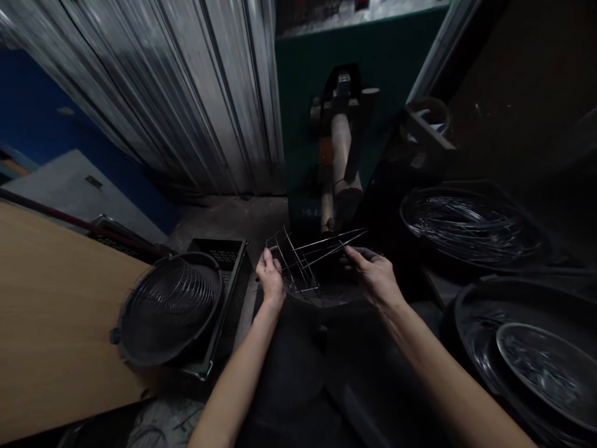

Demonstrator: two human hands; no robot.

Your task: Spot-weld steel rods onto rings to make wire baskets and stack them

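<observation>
A thin metal wire frame (pixel 301 264) hangs between my two hands, above my dark-clothed lap. Its left part is a boxy basket shape, and long wires run from it to a point on the right. My left hand (pixel 271 274) pinches the basket end between thumb and fingers. With thumb and fingertips closed, my right hand (pixel 375 274) grips the long wires near their right end. Just beyond the frame stands a green machine (pixel 303 81) with metal cylinders (pixel 342 149) jutting toward me. Low light hides the finer joints of the wire.
At left, a black basin (pixel 158 339) with wire rings (pixel 186 289) rests on a dark plastic crate (pixel 240 261). On the right are a tub of wire pieces (pixel 466 227) and a larger black tub (pixel 459 311) holding a smaller bowl (pixel 506 333). A wooden board (pixel 60 311) stands far left.
</observation>
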